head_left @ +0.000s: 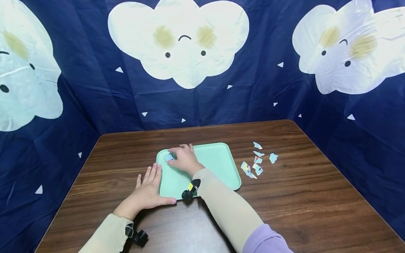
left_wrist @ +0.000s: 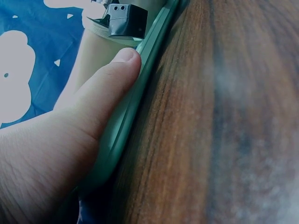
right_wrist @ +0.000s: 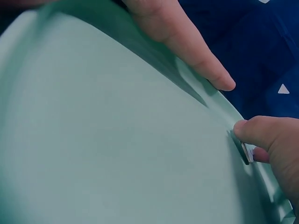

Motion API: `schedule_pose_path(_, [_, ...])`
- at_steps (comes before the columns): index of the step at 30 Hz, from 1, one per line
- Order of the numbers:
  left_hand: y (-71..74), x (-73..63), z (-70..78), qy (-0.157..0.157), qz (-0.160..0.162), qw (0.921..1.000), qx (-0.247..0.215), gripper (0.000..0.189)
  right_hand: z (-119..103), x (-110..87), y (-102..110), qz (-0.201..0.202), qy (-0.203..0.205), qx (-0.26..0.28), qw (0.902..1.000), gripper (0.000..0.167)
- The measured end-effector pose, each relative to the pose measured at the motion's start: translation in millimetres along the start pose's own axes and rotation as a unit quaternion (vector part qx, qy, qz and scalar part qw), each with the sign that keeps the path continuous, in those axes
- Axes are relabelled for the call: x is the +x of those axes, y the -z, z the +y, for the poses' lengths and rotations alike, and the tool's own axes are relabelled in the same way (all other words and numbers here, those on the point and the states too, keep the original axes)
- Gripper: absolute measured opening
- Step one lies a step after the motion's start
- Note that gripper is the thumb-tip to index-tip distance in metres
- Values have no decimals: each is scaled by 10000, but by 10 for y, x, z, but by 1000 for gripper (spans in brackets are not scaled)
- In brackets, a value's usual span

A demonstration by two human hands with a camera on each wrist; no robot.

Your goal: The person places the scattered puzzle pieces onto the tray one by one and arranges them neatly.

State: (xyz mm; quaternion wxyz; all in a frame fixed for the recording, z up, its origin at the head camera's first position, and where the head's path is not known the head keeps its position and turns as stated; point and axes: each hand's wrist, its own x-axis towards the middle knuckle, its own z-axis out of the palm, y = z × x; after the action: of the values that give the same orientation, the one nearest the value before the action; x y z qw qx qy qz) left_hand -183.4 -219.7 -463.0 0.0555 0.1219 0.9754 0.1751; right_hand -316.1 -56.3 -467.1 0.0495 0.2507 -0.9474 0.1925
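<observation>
On the wooden table lies a mint-green tray [head_left: 218, 158]. At its far left corner my right hand [head_left: 185, 160] pinches a small flat light-blue piece [head_left: 169, 157] with an irregular outline. The right wrist view catches this piece [right_wrist: 247, 153] edge-on, tilted near the tray wall between thumb and a finger. My left hand [head_left: 147, 191] rests against the tray's left side, its fingers straight along the rim and its thumb at the near left corner. In the left wrist view the thumb [left_wrist: 112, 77] lies along the tray's edge.
Several irregular flat pieces [head_left: 257, 160] with light-blue, yellow and red print lie loose on the table [head_left: 300, 196], right of the tray. A dark blue curtain [head_left: 196, 105] with white clouds hangs behind the table and along both sides.
</observation>
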Motion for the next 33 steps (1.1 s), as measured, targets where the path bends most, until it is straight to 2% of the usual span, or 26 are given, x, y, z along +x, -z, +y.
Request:
schedule_pose_path(18, [27, -4, 6, 40, -90, 9999, 72, 150, -45, -35, 12, -149, 272, -617, 9976, 53])
schedule_pose_path(27, [16, -7, -1, 16, -82, 9999, 83, 150, -66, -54, 44, -344, 271, -556, 9975, 56])
schedule_pose_path(33, [-4, 5, -37, 19, -60, 9999, 100, 151, -60, -50, 65, -370, 229, -191, 9989, 59])
